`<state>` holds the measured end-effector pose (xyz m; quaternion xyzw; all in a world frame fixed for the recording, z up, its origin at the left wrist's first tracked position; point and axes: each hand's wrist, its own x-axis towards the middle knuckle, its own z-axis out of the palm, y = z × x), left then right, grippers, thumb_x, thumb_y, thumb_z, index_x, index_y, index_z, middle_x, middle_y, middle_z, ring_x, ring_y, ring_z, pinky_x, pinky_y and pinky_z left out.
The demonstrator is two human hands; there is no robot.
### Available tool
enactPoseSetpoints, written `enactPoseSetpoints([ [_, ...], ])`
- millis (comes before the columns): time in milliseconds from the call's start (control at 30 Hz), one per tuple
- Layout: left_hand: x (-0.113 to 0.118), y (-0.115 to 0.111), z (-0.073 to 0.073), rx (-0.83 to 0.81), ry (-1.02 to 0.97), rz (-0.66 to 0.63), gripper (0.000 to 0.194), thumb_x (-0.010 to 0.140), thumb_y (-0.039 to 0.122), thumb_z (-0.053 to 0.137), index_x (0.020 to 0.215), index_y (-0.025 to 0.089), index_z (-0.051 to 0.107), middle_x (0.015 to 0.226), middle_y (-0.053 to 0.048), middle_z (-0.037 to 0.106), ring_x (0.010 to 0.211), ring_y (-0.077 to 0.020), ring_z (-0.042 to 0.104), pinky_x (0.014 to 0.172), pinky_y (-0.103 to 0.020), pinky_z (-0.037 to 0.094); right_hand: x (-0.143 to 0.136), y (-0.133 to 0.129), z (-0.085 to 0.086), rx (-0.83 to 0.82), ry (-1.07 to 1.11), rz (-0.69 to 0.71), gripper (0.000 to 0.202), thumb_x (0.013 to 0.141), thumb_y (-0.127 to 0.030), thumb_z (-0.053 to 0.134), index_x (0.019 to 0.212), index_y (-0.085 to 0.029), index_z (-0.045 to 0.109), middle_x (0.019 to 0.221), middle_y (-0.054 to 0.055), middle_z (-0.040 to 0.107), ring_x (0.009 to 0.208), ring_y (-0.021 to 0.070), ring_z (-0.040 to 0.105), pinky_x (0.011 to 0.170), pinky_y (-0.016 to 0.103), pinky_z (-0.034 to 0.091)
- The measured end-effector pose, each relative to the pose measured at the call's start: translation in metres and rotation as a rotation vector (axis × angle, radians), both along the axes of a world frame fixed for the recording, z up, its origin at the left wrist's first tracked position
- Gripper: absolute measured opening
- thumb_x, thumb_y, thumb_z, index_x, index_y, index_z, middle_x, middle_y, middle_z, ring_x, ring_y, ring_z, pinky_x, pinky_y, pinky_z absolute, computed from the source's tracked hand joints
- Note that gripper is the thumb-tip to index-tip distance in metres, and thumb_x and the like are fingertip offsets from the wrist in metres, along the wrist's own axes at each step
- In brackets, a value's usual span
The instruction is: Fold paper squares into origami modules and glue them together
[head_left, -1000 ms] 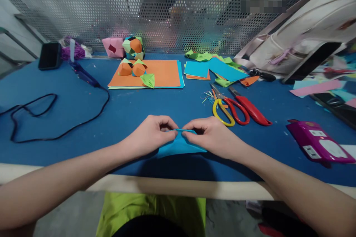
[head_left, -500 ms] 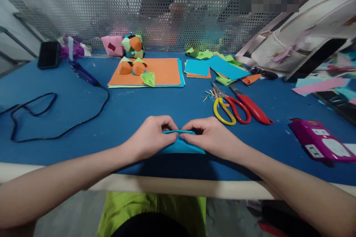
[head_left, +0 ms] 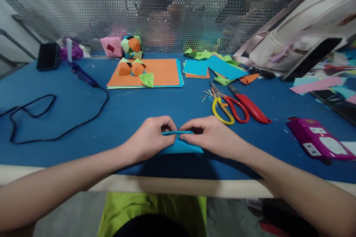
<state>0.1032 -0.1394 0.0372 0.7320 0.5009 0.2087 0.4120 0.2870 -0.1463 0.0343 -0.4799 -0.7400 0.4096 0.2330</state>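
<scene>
A sheet of blue paper [head_left: 182, 147] with a folded upper edge is held between my two hands, just above the near part of the blue table [head_left: 155, 103]. My left hand [head_left: 155, 133] pinches the fold on its left side, thumb in front and fingers behind. On the right side, my right hand [head_left: 205, 133] pinches the same fold, its thumb close to the left thumb. Some fingertips are hidden behind the paper. Right of my hands lie scissors [head_left: 231, 109] with one yellow and one red handle, beside a red-handled cutter [head_left: 253, 109].
Orange sheets [head_left: 164, 70] carry small folded paper pieces [head_left: 137, 68]. Behind them stand a pink paper ball [head_left: 111, 46] and a multicoloured one [head_left: 132, 46]. Blue squares [head_left: 196, 67] lie farther right. A purple power strip [head_left: 319, 139], a glue gun [head_left: 82, 74] with its cable, and a bag [head_left: 303, 26] flank the table.
Both hands still grip the blue paper in nearly the same place. The fold between the thumbs dips slightly more open, and the whole view has shifted a little.
</scene>
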Motion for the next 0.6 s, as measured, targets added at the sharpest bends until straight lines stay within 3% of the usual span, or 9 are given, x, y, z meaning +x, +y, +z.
enactPoseSetpoints([
  [233,0.0004,0.0004,0.0007,0.03,0.031,0.006,0.005,0.067,0.013,0.055,0.067,0.016,0.059,0.061,0.005,0.056,0.059,-0.0095,0.047,0.054,-0.02,0.035,0.0028,0.0025,0.0034,0.021,-0.018,0.026,0.019,0.081,-0.024,0.056,0.079,-0.014,0.071,0.062,-0.001,0.06,0.056,0.0083,0.045,0.051,0.02,0.034],
  [333,0.0008,-0.001,-0.0001,0.05,0.043,0.0,0.005,0.067,0.013,0.055,0.067,0.016,0.06,0.061,0.005,0.056,0.06,-0.0097,0.048,0.055,-0.02,0.035,0.0012,0.002,0.0026,-0.005,-0.026,0.034,0.019,0.079,-0.028,0.06,0.085,-0.014,0.071,0.06,-0.002,0.056,0.054,0.0079,0.043,0.05,0.02,0.033],
  [600,0.0011,-0.0036,0.0008,0.059,0.004,-0.016,0.011,0.069,0.014,0.053,0.071,0.016,0.064,0.067,0.003,0.063,0.065,-0.0104,0.053,0.058,-0.02,0.038,-0.0027,-0.0007,0.0003,0.064,-0.068,0.015,0.017,0.078,-0.021,0.056,0.071,-0.013,0.07,0.053,-0.003,0.052,0.051,0.0071,0.039,0.05,0.02,0.03],
])
